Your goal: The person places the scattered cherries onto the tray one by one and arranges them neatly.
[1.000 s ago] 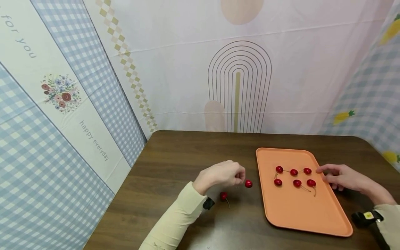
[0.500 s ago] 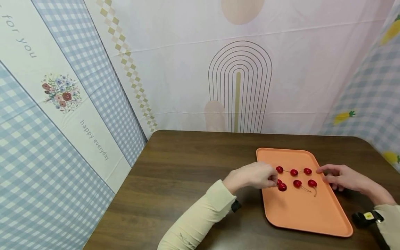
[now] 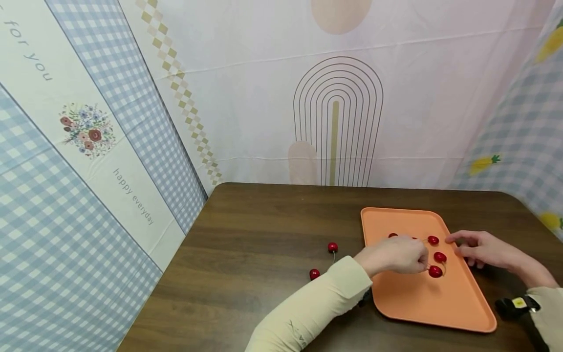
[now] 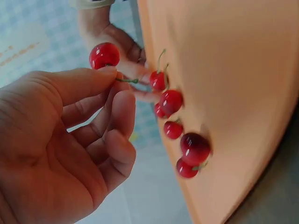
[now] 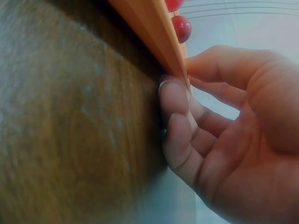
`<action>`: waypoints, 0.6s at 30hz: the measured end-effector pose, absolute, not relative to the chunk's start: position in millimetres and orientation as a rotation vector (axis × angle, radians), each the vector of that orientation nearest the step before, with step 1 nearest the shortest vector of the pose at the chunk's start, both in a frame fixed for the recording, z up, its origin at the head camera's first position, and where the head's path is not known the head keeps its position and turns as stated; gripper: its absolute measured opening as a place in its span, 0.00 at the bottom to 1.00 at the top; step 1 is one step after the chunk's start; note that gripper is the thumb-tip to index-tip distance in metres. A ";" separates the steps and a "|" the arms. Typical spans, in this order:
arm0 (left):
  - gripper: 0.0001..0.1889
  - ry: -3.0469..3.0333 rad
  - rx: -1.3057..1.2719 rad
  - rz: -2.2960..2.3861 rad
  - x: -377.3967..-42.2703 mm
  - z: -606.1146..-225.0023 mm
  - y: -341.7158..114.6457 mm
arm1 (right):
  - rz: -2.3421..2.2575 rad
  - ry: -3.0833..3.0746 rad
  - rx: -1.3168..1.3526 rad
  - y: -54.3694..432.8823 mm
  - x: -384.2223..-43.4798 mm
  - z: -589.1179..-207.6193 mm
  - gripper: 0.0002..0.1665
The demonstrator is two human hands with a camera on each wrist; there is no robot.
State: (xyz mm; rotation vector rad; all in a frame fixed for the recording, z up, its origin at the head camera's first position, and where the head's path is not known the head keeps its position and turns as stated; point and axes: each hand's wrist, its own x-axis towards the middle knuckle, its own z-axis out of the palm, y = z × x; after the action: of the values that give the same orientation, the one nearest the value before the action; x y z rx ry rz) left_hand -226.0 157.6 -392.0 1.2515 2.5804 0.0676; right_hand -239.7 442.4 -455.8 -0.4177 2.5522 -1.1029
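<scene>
My left hand [image 3: 398,255] is over the tray in the head view, thumb and finger pinching a red cherry [image 3: 435,271] by its stem. Close up in the left wrist view, that cherry [image 4: 104,55] stands above the fingertips, the green stem [image 4: 127,80] sticking out between them. On the orange tray [image 3: 428,305] lie several more cherries [image 3: 440,257], partly hidden by the left hand and forearm in the head view. My right hand [image 3: 486,252] holds the tray's right rim; the right wrist view has thumb and fingers around the rim [image 5: 166,44].
Two stemmed cherries lie on the brown wooden table [image 3: 246,244] left of the tray: one cherry [image 3: 333,247] farther back, another cherry [image 3: 314,274] beside the left sleeve. A patterned cloth [image 3: 246,98] hangs behind the table.
My left hand has carried the cherry rightward from above the table to over the tray's middle. A table cherry it was hiding now shows. The right hand stays at the rim.
</scene>
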 end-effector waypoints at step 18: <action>0.13 2.719 0.933 0.036 -213.4 -419.1 212.9 | -1.058 2.570 -0.387 442.1 -240.9 -456.9 0.17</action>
State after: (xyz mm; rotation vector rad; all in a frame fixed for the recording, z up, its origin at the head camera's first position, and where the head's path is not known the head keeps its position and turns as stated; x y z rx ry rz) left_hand -213.4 212.9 -419.1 0.9333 2.7192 0.0363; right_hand -240.9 442.1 -456.9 -0.3871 2.5699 -1.0580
